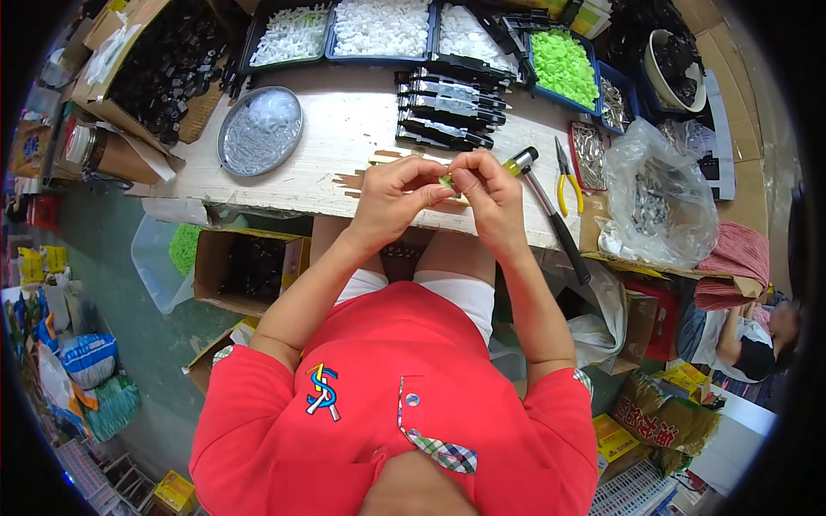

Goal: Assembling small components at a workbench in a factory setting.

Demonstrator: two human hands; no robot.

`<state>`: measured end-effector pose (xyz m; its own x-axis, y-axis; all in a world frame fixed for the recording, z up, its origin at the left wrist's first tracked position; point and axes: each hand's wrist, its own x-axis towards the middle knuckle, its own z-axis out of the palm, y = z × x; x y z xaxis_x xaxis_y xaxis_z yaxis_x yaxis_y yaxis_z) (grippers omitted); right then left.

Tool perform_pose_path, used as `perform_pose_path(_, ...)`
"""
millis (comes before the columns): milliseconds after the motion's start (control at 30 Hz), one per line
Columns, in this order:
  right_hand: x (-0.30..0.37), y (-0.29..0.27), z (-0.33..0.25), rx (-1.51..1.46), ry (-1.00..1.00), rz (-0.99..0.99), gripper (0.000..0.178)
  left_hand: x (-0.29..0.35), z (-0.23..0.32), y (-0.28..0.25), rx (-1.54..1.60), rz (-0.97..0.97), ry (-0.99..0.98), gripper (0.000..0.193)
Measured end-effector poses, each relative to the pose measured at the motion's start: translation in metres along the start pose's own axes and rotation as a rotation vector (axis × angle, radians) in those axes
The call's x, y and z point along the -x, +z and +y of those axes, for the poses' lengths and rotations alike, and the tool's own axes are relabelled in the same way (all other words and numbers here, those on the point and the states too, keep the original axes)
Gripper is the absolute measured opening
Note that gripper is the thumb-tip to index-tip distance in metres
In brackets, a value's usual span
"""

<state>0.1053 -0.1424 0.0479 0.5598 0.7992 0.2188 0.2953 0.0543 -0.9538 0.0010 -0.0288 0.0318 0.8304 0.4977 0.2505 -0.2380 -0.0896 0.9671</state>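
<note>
My left hand [397,196] and my right hand [486,191] meet above the near edge of the wooden worktable [344,120]. Together their fingertips pinch a small green plastic part [447,181]; most of it is hidden by the fingers. A row of black plastic pieces [447,112] lies just beyond the hands. A small hammer [551,215] with a black grip rests to the right of my right hand, and yellow-handled pliers [565,182] lie beside it.
A round metal tray of small clear parts [258,131] sits at the left. Blue bins hold white parts [379,27] and bright green parts [564,64]. A clear bag of metal bits [658,202] stands right. Cardboard boxes of black parts [249,268] sit below the table. Another person [748,340] sits at far right.
</note>
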Motion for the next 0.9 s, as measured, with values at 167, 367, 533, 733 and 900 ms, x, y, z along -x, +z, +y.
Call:
perform_pose_path(167,0.005,0.008,0.002,-0.555,0.288,0.057,0.009,0.006,-0.003,-0.002,0.103,0.028,-0.031,0.013)
perform_pose_path(367,0.004,0.012,0.002,-0.508,0.306,-0.005,0.012,0.008,-0.009,-0.013,0.222,0.011,-0.065,0.010)
perform_pose_path(533,0.001,0.013,-0.003,0.019,0.029,0.064,0.009,0.007,-0.010,-0.016,-0.066,0.064,0.216,0.013)
perform_pose_path(733,-0.001,0.007,-0.007,0.553,-0.397,0.062,0.011,0.007,-0.017,-0.017,-0.210,0.083,0.340,0.015)
perform_pose_path(900,-0.002,0.009,-0.008,0.597,-0.431,0.094,0.012,0.004,-0.012,-0.018,-0.259,0.077,0.369,0.017)
